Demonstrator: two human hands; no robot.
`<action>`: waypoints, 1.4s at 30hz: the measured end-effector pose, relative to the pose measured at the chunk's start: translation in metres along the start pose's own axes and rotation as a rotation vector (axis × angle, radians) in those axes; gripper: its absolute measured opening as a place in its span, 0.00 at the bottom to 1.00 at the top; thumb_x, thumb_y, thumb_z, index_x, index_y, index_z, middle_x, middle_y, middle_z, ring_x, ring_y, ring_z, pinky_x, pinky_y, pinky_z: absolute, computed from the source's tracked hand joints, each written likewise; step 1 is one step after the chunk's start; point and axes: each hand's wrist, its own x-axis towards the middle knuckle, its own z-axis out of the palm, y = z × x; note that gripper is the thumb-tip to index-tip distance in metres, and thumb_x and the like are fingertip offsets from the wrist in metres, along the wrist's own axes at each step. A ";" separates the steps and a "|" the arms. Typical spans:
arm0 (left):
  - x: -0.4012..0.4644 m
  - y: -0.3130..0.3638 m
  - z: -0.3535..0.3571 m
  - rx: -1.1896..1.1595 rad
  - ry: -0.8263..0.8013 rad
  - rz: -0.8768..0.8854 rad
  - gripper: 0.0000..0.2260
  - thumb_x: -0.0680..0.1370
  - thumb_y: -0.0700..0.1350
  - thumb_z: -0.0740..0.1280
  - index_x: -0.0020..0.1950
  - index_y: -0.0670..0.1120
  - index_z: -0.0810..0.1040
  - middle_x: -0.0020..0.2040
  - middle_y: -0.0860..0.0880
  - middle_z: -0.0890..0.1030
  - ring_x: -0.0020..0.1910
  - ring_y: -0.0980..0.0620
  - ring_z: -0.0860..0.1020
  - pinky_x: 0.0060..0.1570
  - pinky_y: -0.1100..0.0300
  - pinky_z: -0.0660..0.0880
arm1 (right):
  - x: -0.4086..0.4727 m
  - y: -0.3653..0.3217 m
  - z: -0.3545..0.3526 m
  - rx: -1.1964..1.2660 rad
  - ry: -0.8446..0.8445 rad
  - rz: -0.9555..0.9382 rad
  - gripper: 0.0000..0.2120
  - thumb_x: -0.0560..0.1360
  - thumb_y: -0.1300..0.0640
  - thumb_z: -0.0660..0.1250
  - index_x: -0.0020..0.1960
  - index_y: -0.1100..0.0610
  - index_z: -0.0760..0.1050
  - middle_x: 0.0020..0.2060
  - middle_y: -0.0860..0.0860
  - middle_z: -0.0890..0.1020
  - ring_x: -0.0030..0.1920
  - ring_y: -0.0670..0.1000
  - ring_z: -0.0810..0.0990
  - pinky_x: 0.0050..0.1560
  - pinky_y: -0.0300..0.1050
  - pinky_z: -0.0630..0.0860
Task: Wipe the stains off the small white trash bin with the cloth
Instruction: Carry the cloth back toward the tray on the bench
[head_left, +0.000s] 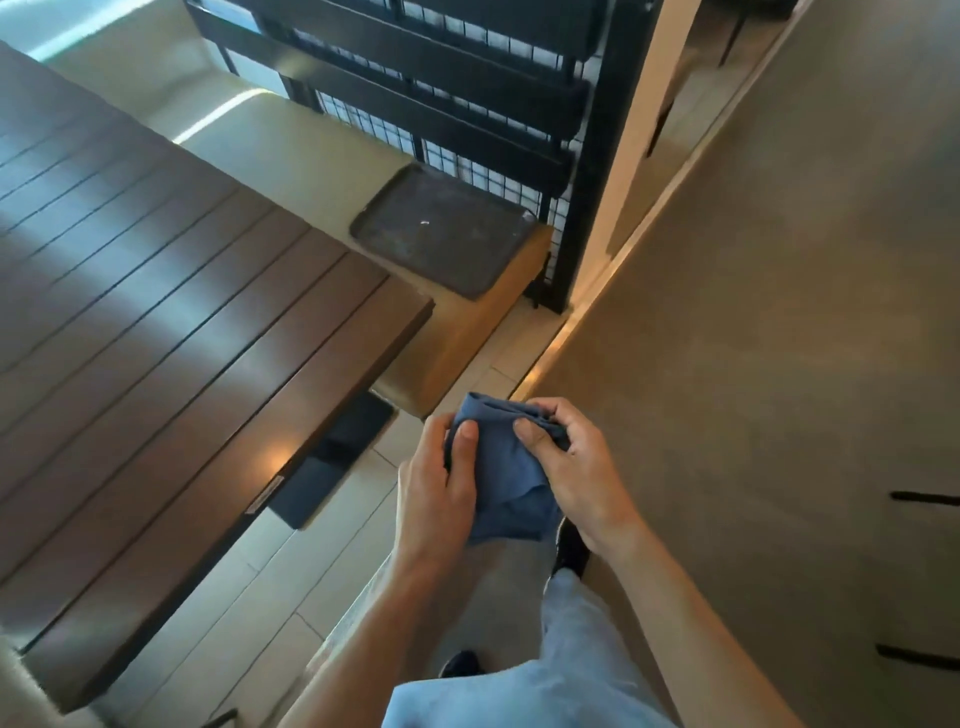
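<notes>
In the single head view, looking down past the person's own legs, two bare hands meet at about five o'clock from the picture's centre, and between them is one soft blue cloth (501, 467), bunched and partly folded. The left hand (439, 491) curls round the cloth's left edge with the thumb pressed on top; the right hand (571, 467) pinches the cloth's upper right corner, thumb over the fabric and fingers curled beneath, so both hands are clamped on the same cloth and neither is free. The cloth's long axis runs roughly from twelve to six o'clock, its loose lower end hanging toward the person. The small white trash bin is nowhere in view, so which way it lies from the grip cannot be told, nor which hand is nearer to it; judging from that, wiping has not begun and the bin must first be found, with the cloth probably being folded into a pad meanwhile. Counted: one cloth, two hands, no bin. Around them stand one dark brown slatted wooden table (171, 332) at nine o'clock, one dark grey rectangular tray (441, 234) at twelve o'clock resting on a beige cushioned bench (291, 150), and a black metal grid partition (467, 88) behind the bench. A plain grey-brown wall panel (779, 312) fills the three o'clock side.
</notes>
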 end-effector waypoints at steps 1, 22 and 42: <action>0.009 0.002 0.012 0.002 0.020 -0.026 0.07 0.84 0.58 0.59 0.57 0.60 0.74 0.49 0.63 0.81 0.47 0.60 0.82 0.43 0.62 0.81 | 0.016 -0.003 -0.009 0.003 -0.024 0.023 0.06 0.78 0.50 0.71 0.54 0.46 0.79 0.49 0.47 0.85 0.50 0.48 0.85 0.46 0.39 0.81; 0.253 0.036 0.173 -0.019 0.232 -0.200 0.08 0.85 0.57 0.59 0.59 0.58 0.75 0.48 0.64 0.82 0.45 0.62 0.82 0.37 0.66 0.77 | 0.327 -0.068 -0.119 -0.198 -0.305 0.158 0.06 0.79 0.53 0.71 0.56 0.49 0.79 0.52 0.51 0.85 0.54 0.51 0.84 0.53 0.48 0.83; 0.451 -0.031 0.211 0.051 0.362 -0.397 0.13 0.84 0.61 0.53 0.61 0.58 0.71 0.48 0.54 0.84 0.45 0.52 0.83 0.43 0.49 0.79 | 0.574 -0.063 -0.071 -0.527 -0.520 0.130 0.04 0.80 0.57 0.69 0.54 0.51 0.77 0.47 0.46 0.82 0.46 0.39 0.80 0.46 0.32 0.76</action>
